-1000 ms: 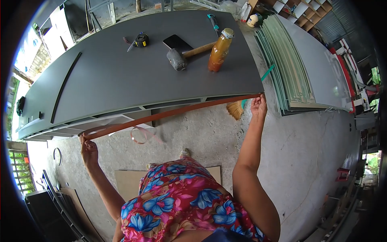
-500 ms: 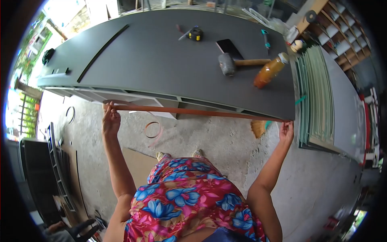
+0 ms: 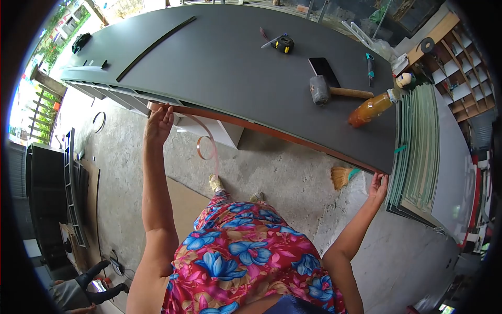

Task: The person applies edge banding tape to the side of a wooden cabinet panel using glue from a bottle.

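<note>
A long brown strip of edge banding (image 3: 261, 130) runs along the front edge of a large dark grey panel (image 3: 225, 68). My left hand (image 3: 158, 125) pinches the strip towards its left side, with the fingers raised close to the panel edge. From there a loose tail curls down into a coil (image 3: 205, 148) over the floor. My right hand (image 3: 377, 187) has its fingertips closed on the strip's right end, right at the panel's near corner. Between the two hands the strip is stretched nearly straight against the edge.
On the panel lie a mallet (image 3: 320, 90), a black phone (image 3: 324, 70), a bottle of orange liquid (image 3: 371, 109), a tape measure (image 3: 284, 44), a teal-handled cutter (image 3: 370, 69) and a dark strip (image 3: 156, 48). Stacked boards (image 3: 418, 152) stand at right. A person (image 3: 70, 294) is at lower left.
The strip has come up closer against the panel's front edge. My left hand has moved up and slightly right; my right hand stays near the corner, a little lower. The whole view has shifted.
</note>
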Motion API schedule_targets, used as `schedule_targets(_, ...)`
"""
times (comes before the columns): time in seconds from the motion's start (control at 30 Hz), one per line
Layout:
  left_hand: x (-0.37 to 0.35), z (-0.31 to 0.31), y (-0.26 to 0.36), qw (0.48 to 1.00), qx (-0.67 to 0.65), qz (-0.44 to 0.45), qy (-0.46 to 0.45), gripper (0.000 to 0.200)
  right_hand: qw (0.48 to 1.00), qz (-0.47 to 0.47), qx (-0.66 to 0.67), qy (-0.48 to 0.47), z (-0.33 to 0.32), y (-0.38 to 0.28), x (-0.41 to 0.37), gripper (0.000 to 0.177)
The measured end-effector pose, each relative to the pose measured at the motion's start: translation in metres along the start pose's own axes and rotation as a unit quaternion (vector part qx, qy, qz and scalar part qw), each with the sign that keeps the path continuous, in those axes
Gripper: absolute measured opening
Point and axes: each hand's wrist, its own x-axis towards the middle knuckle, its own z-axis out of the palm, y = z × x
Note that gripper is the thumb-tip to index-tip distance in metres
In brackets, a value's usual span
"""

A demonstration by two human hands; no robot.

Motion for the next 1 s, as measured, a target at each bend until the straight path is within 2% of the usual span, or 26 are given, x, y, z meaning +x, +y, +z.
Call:
schedule_targets(0.17, 0.025, -0.008, -0.009, 1.000, 0.015, -0.022, -0.012, 0.019, 1.000, -0.007, -0.003, 0.017, 0.003, 0.001, -0.002, 0.021)
schedule_targets(0.3, 0.035, -0.011, -0.020, 0.999, 0.014, -0.031, 0.012, 0.016, 1.000, 0.000, 0.005, 0.022, 0.002, 0.000, 0.000, 0.022)
schedule_targets(0.4, 0.043, -0.013, -0.027, 0.998, 0.016, -0.032, 0.051, 0.018, 1.000, -0.002, 0.002, 0.021, 0.002, 0.000, -0.001, 0.021)
schedule_targets(0.8, 0.064, -0.006, -0.041, 0.996, 0.050, -0.024, 0.076, 0.028, 0.999, -0.001, 0.002, 0.050, 0.010, 0.000, -0.009, 0.021)
schedule_targets(1.0, 0.072, -0.014, -0.043, 0.996, 0.075, -0.021, 0.044, 0.028, 0.999, -0.011, -0.001, 0.052, 0.012, 0.002, -0.012, 0.022)
